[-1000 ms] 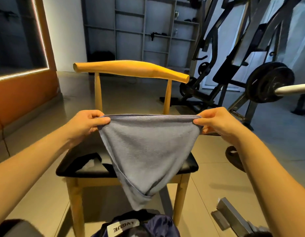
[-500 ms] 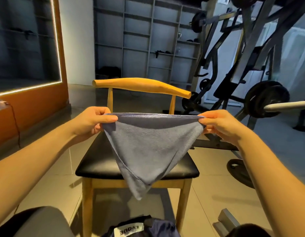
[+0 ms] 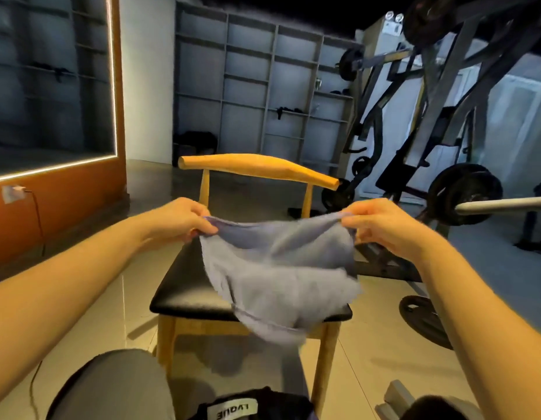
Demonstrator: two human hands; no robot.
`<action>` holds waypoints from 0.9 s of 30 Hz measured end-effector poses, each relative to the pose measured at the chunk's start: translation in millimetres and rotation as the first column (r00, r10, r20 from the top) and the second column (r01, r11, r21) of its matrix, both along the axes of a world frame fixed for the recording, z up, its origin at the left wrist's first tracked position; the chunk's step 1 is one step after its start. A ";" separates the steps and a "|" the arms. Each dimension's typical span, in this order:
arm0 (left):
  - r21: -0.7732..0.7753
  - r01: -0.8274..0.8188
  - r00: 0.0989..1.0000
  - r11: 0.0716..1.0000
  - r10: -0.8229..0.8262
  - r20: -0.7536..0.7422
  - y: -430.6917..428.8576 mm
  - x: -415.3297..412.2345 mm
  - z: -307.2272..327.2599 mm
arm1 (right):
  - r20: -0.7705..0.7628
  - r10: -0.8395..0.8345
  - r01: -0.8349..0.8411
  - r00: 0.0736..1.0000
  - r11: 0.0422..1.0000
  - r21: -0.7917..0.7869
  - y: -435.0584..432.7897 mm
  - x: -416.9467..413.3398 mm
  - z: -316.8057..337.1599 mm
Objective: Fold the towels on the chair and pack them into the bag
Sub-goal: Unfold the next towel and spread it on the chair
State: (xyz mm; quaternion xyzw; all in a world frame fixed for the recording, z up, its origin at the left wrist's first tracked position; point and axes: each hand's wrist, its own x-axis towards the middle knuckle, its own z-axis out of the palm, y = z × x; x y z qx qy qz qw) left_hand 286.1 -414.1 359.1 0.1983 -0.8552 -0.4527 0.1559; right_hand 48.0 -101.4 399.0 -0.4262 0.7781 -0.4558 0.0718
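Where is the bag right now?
In the head view, the bag sits at the bottom edge, near centre, in front of the chair and just right of the person's knee.

Grey shelving [image 3: 251, 86] lines the back wall, with a loaded barbell [image 3: 463, 197] right and a lit mirror [image 3: 51, 86] left.

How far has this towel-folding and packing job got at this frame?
Done: nothing certain; the black seat of the wooden chair shows no other towel, and the dark bag with a white label hides its contents. In hand: the left hand and right hand pinch the grey-blue terry towel by its top corners above the seat. Left: finish folding, then pack it.
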 end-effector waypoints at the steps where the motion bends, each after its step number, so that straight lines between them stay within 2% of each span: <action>1: 0.033 -0.032 0.999 0.999 0.033 -0.039 -3.0 -2.2 1.3 | 0.002 -0.030 0.030 1.000 0.993 -0.118 -0.8 0.3 0.1; 3: 0.099 0.005 0.996 0.995 0.004 -0.093 -3.8 -4.8 5.7 | -0.123 -0.193 0.152 0.973 0.947 -0.281 -3.1 -3.7 0.0; 4: 0.111 0.033 0.995 0.993 -0.022 -0.097 -4.4 -5.8 6.8 | -0.164 -0.232 0.181 0.959 0.943 -0.278 -5.6 -5.2 -2.1; 5: 0.114 0.043 0.994 0.993 -0.031 -0.106 -4.8 -7.8 7.4 | -0.144 -0.223 0.179 0.964 0.947 -0.266 -9.2 -7.5 -6.0; 9: 0.163 0.103 0.989 0.981 -0.083 -0.124 -10.7 -3.7 5.6 | 0.090 -0.113 0.138 0.990 0.920 -0.366 -13.8 -15.3 -15.0; 11: 0.267 0.164 0.976 0.950 -0.116 -0.186 -15.7 1.7 4.9 | 0.214 -0.016 0.105 0.977 0.904 -0.415 -12.4 -24.2 -15.1; 13: 0.346 0.264 0.949 0.901 -0.177 -0.262 -16.5 5.2 5.9 | 0.302 0.101 0.043 0.948 0.900 -0.434 -13.4 -31.4 -11.7; 17: 0.466 0.301 0.886 0.832 -0.064 -0.459 -12.9 -2.0 17.6 | 0.428 0.314 -0.038 0.847 0.840 -0.542 -21.7 -34.1 13.3; 18: 0.475 0.343 0.879 0.811 -0.100 -0.466 -17.6 -6.8 20.8 | 0.455 0.317 -0.019 0.832 0.836 -0.549 -28.5 -36.0 18.7; 20: 0.452 0.305 0.914 0.838 -0.124 -0.387 -27.5 -24.1 25.5 | 0.468 0.193 0.072 0.862 0.868 -0.491 -51.1 -52.4 18.0; 21: 0.425 0.223 0.951 0.877 -0.100 -0.292 -38.4 -38.5 19.6 | 0.451 0.067 0.152 0.890 0.889 -0.432 -66.3 -63.7 11.2; 23: 0.292 -0.037 0.994 0.956 0.064 -0.084 -60.0 -72.3 -5.1 | 0.369 -0.177 0.292 0.912 0.913 -0.285 -97.2 -87.0 -15.4; 25: 0.160 -0.201 0.979 0.966 0.194 0.057 -80.0 -103.4 -49.2 | 0.263 -0.312 0.350 0.913 0.930 -0.114 -124.3 -107.4 -54.3; 27: 0.101 -0.298 0.950 0.949 0.286 0.123 -93.0 -122.8 -92.5 | 0.224 -0.359 0.370 0.906 0.929 -0.005 -144.7 -126.2 -95.6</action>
